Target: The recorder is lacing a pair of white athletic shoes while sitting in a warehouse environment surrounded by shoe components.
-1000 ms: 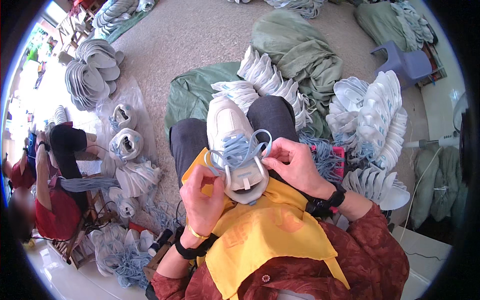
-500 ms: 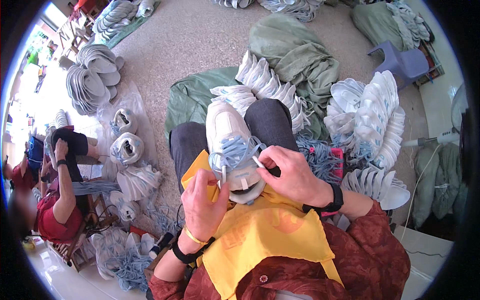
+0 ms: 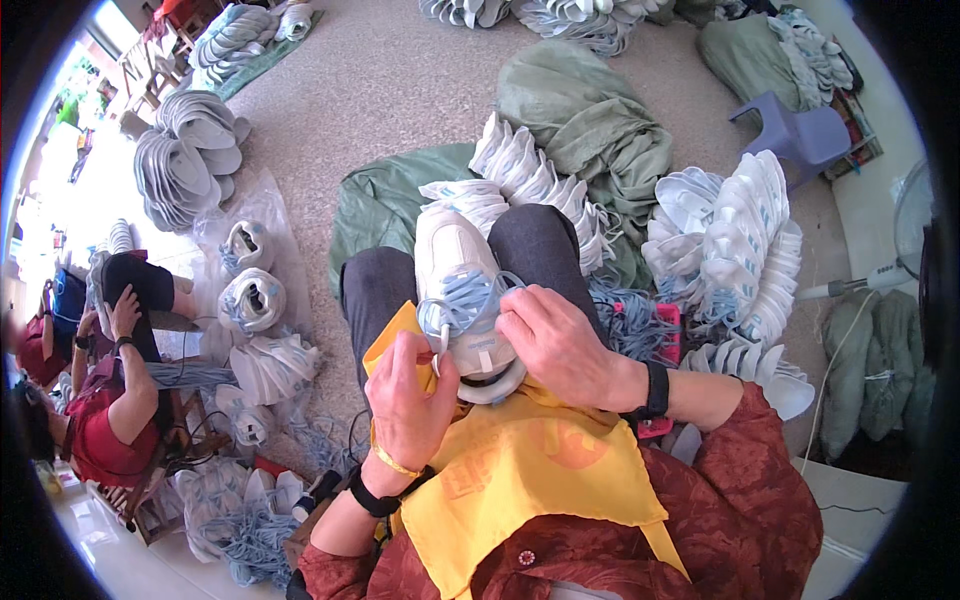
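A white sneaker point(image 3: 450, 240) rests between my knees, toe pointing away from me and heel against my yellow apron point(image 3: 540, 480). Light blue shoelaces point(image 3: 465, 292) criss-cross its upper. At the shoe's left edge my left hand point(image 3: 408, 400) pinches a whitish lace end between thumb and fingers. My right hand point(image 3: 560, 345) is closed on the other side of the opening, just right of the tongue. A blue lace curves up from the eyelets into its fingers, which hide the lace's tip.
Stacked white shoe uppers point(image 3: 745, 240) stand at right, by a pink basket point(image 3: 672, 335) of blue laces. Green sacks point(image 3: 590, 110) lie ahead. Finished-looking sneakers point(image 3: 252, 298) sit on plastic at left, near a co-worker in red point(image 3: 115, 430). A purple stool point(image 3: 790, 135) stands far right.
My right hand has turned knuckles-up and closed further around the lace, covering the white tip seen before. My left hand keeps its pinch nearly in place. The co-worker's hands have shifted.
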{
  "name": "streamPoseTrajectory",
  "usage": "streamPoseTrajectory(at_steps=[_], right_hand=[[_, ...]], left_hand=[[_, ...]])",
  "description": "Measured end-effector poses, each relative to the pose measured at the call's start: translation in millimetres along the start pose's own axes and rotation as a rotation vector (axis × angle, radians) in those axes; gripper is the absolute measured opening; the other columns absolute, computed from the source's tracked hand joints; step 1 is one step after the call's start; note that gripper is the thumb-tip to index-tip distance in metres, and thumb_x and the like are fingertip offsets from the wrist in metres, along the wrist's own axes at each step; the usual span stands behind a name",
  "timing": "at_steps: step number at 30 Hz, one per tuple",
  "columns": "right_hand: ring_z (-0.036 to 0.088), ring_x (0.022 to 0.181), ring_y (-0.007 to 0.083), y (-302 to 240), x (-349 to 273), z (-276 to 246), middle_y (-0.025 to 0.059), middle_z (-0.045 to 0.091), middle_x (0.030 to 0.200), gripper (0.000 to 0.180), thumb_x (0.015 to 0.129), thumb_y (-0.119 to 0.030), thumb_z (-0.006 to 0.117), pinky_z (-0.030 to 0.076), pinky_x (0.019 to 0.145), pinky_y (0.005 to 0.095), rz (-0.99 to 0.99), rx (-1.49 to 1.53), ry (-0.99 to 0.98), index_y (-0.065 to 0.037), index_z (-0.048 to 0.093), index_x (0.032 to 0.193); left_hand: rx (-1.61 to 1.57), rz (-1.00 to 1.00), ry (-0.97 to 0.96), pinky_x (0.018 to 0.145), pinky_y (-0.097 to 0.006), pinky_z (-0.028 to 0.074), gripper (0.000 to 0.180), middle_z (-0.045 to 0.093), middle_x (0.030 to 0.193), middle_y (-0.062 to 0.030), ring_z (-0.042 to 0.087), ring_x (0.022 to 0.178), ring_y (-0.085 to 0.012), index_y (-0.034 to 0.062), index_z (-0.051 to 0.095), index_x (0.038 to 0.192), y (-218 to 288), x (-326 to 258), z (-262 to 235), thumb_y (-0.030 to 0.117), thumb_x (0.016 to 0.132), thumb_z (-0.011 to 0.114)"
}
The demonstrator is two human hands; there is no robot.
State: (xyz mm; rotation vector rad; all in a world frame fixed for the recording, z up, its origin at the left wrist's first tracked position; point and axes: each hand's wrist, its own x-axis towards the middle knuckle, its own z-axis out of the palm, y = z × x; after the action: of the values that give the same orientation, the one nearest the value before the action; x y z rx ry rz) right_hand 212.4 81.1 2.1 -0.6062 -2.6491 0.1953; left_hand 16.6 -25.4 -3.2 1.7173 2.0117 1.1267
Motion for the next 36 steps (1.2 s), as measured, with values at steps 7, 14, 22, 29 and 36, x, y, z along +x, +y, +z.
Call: streamPoseTrajectory(at_steps=[7, 14, 22, 29, 36], right_hand=[[0.064, 0.087, 0.0317, -21.7, -2.2, -1.4, 0.0125, 0.056, 0.098, 0.014, 0.088, -0.006, 0.066, 0.055, 0.076, 0.0402, -0.062, 0.416, -0.034, -0.001, 0.058, 0.098], [0.066, 0.08, 0.0285, -18.4, 10.0, 11.1, 0.0107, 0.057, 0.09, 0.016, 0.091, -0.01, 0.073, 0.055, 0.068, 0.0402, 0.029, 0.505, -0.01, -0.003, 0.063, 0.102], [0.066, 0.075, 0.027, -18.4, 22.8, 35.0, 0.009, 0.058, 0.086, 0.014, 0.09, -0.014, 0.072, 0.054, 0.063, 0.038, 0.059, 0.332, -0.011, -0.004, 0.065, 0.096], [0.066, 0.072, 0.0269, -26.1, 20.0, 11.5, 0.0093, 0.058, 0.084, 0.011, 0.09, -0.011, 0.07, 0.053, 0.061, 0.0386, 0.106, 0.228, -0.089, -0.004, 0.062, 0.088], [0.068, 0.072, 0.0274, -5.0, -5.9, -23.6, 0.0118, 0.067, 0.085, 0.009, 0.09, -0.01, 0.071, 0.054, 0.063, 0.0393, 0.244, 0.653, -0.247, -0.002, 0.067, 0.09]], left_hand=[[-0.035, -0.005, 0.002, 0.072, -0.036, 0.058, 0.024, 0.07, 0.084, -0.011, 0.076, 0.081, -0.0265, 0.003, 0.055, 0.094, -0.8, 1.4, 0.2, 0.0, 0.082, 0.076], [-0.09, -0.035, 0.015, 0.07, -0.035, 0.058, 0.025, 0.07, 0.084, -0.0112, 0.075, 0.079, -0.026, 0.0023, 0.056, 0.094, -0.3, 1.6, -2.5, -0.001, 0.081, 0.077], [-0.114, -0.086, 0.019, 0.074, -0.031, 0.059, 0.026, 0.07, 0.085, -0.0108, 0.077, 0.083, -0.0211, 0.0009, 0.055, 0.095, -1.0, -0.8, -0.4, -0.004, 0.083, 0.077], [-0.161, -0.09, 0.02, 0.072, -0.035, 0.059, 0.029, 0.071, 0.089, -0.0118, 0.076, 0.081, -0.0242, 0.0019, 0.056, 0.101, -6.0, -2.6, 2.6, -0.002, 0.083, 0.078], [-0.157, -0.081, 0.011, 0.072, -0.034, 0.058, 0.03, 0.072, 0.089, -0.011, 0.076, 0.081, -0.0237, 0.0021, 0.057, 0.103, -5.2, -2.0, 0.7, -0.002, 0.082, 0.078]])
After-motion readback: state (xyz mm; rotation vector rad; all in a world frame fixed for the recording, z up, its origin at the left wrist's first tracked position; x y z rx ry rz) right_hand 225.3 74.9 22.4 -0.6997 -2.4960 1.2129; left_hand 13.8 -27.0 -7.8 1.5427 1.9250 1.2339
